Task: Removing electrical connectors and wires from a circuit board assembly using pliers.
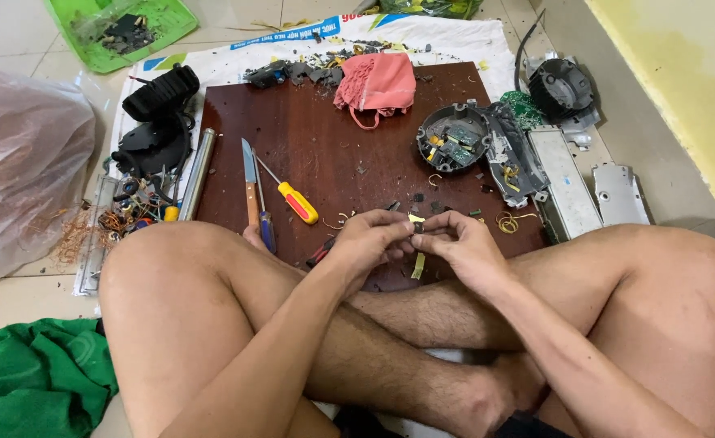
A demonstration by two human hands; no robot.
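From the head camera, a person sits cross-legged on the floor with both hands brought together over the near edge of a dark red wooden board (333,154). The left hand (370,239) and the right hand (463,243) meet fingertip to fingertip, and between them sits a small dark part (417,226) with a yellowish strip (418,264) hanging down from it; each hand's grip is pinched on that part, the left from its left side, the right from its right. The part is held just above the board's front edge, between the knees. On the board to the left lie a knife (250,180) with a wooden handle, a blue-handled screwdriver (265,227) and a yellow-handled screwdriver (297,200), side by side and close together. Farther back rests a pink cloth pouch (376,83). At the board's right edge sits a round opened casing (452,138) with a green circuit board inside, and just beside it a grey metal housing (564,178). Left of the board lie a metal tube (198,172), black plastic shells (161,93) and a tangle of copper wire (82,231). A green tray (167,20) stands at the far left, a green cloth (33,377) near the left knee.
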